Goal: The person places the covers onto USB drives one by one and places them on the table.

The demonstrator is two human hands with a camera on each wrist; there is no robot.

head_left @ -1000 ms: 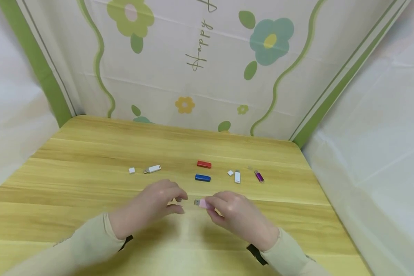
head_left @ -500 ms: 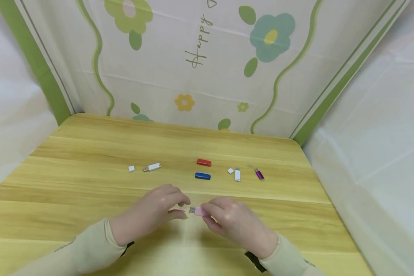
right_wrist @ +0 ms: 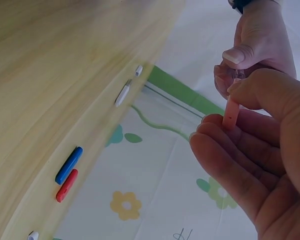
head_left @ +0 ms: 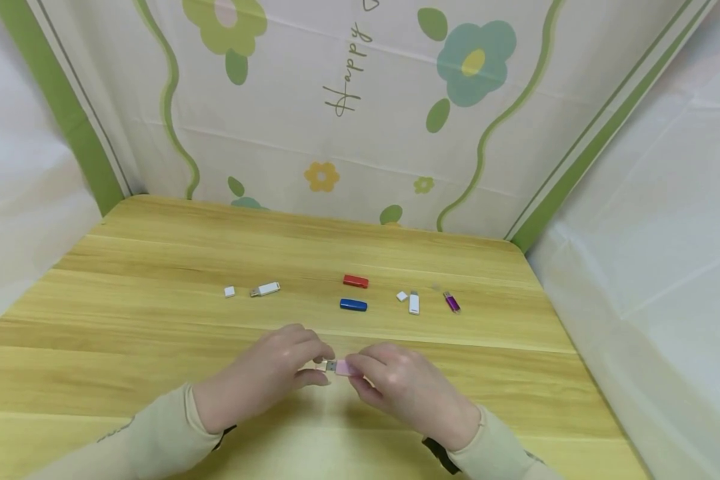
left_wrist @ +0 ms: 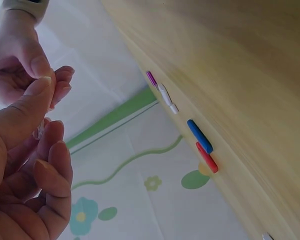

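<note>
A pink USB flash drive (head_left: 345, 368) is pinched between the thumb and fingers of my right hand (head_left: 411, 387), its metal plug pointing left. My left hand (head_left: 267, 370) pinches a small clear cap (right_wrist: 239, 74), partly hidden by the fingers. Cap and plug meet end to end in the head view, and the tip of the plug overlaps the cap. In the right wrist view, the pink body (right_wrist: 230, 114) lies against curled fingers under the thumb. Both hands are raised over the front middle of the wooden table (head_left: 156, 260).
Beyond my hands lie a red flash drive (head_left: 356, 281) and a blue one (head_left: 353, 305). A white drive (head_left: 268, 289) and its cap (head_left: 229, 291) lie left. To the right are another white drive (head_left: 414, 304), a white cap (head_left: 402, 296) and a purple drive (head_left: 452, 302).
Both hands have come slightly nearer to the front edge. The gap between the clear cap and the pink drive's plug has closed, with the plug now at the left fingertips.
</note>
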